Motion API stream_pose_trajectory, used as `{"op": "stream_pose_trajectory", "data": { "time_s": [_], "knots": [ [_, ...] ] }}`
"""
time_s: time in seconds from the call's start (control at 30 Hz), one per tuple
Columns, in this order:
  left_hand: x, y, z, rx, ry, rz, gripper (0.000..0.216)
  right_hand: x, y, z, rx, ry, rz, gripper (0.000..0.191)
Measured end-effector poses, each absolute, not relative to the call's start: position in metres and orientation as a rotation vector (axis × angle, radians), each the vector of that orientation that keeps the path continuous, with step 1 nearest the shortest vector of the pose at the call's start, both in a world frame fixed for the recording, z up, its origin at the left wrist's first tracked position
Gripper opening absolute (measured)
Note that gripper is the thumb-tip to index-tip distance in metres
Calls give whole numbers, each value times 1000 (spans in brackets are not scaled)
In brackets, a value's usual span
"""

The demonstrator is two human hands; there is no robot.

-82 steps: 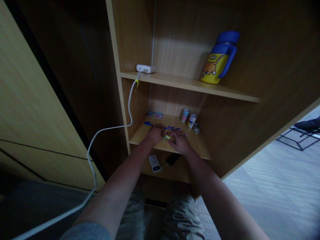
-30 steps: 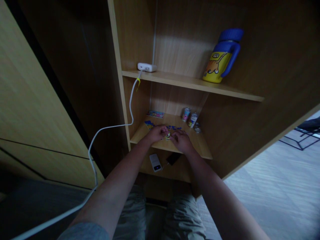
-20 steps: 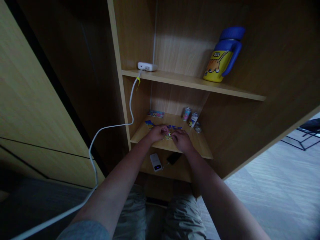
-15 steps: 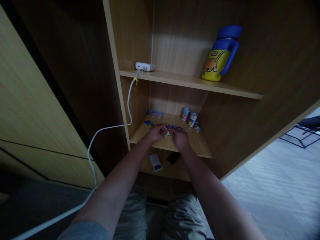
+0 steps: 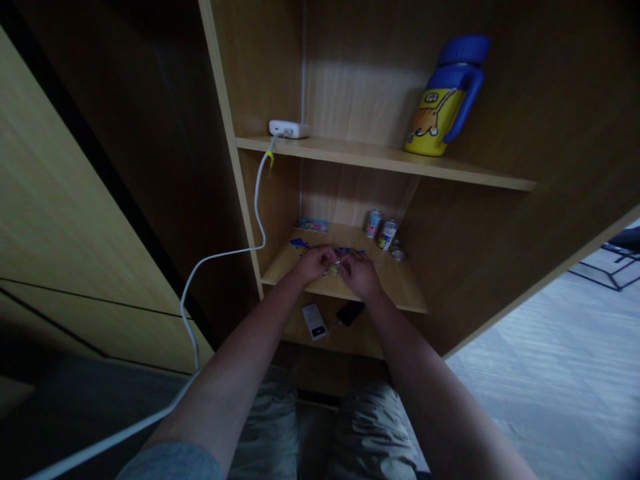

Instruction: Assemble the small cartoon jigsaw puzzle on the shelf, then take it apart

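Observation:
On the lower wooden shelf [image 5: 405, 287], small colourful pieces that look like jigsaw pieces [image 5: 334, 269] lie between and behind my hands. My left hand [image 5: 315, 263] is closed in a pinch over them, its fingertips toward the middle. Close by on the right, my right hand [image 5: 358, 273] bends its fingers together over the same pieces. Whatever sits between the fingertips of either hand is too small to make out. A blue patterned cluster of pieces [image 5: 299, 245] rests just left of my left hand.
Behind the pieces lies a printed card [image 5: 313, 225]. Two small cans, one pinkish-blue [image 5: 373, 224] and one white [image 5: 387, 235], stand right beside round metal lids [image 5: 397, 252]. Above are a white charger [image 5: 289, 129] with a trailing cable [image 5: 220, 255] and a blue-yellow bottle [image 5: 440, 107]. Below lies a power bank [image 5: 314, 321].
My right hand has shifted slightly and turned, its fingers now nearer the left fingertips. The view has tilted a little. The cans and card stay put.

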State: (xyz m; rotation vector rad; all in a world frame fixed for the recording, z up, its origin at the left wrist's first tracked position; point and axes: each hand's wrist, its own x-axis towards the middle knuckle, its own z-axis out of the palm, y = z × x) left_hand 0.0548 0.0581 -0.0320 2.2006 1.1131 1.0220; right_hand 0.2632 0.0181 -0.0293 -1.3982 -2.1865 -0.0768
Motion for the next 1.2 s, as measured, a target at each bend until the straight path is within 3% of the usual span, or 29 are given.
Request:
{"op": "stream_pose_trajectory", "data": {
  "time_s": [1.2],
  "knots": [
    [54,60,-34,2146,1084,1034,22,265,21,-31,-1530,-2211,-49,21]
  ]
}}
